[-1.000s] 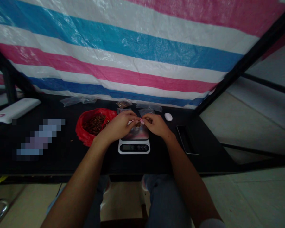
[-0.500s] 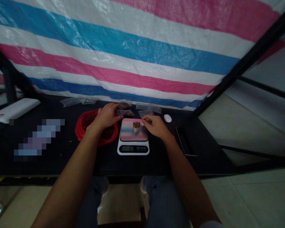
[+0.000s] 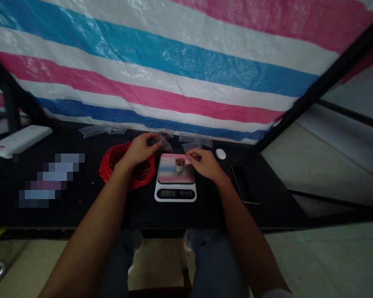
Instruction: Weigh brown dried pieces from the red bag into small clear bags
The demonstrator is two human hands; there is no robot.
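Observation:
My left hand (image 3: 142,150) reaches over the red bag and pinches a small clear plastic bag (image 3: 164,145) with brown bits inside. Below that hand, the open red plastic bag (image 3: 151,173) holds a heap of dark brown pieces. A white kitchen scale (image 3: 175,198) with a striped top stands in front of me, its display too small to read. On its platform sits a small silvery cup (image 3: 179,168) heaped with brown pieces. Just right of the cup, my right hand (image 3: 202,162) is closed, fingertips pressed together; what they hold is unclear.
More clear bags (image 3: 195,141) lie behind the scale, and others (image 3: 102,130) lie at the back left. To the right are a round white object (image 3: 220,154) and a dark phone (image 3: 245,184). A long white device (image 3: 21,140) rests at far left. A striped sheet (image 3: 180,62) hangs behind the table.
My left hand has shifted slightly up and right and taken hold of the small bag, which now tilts up off the table. My right hand stays by the cup.

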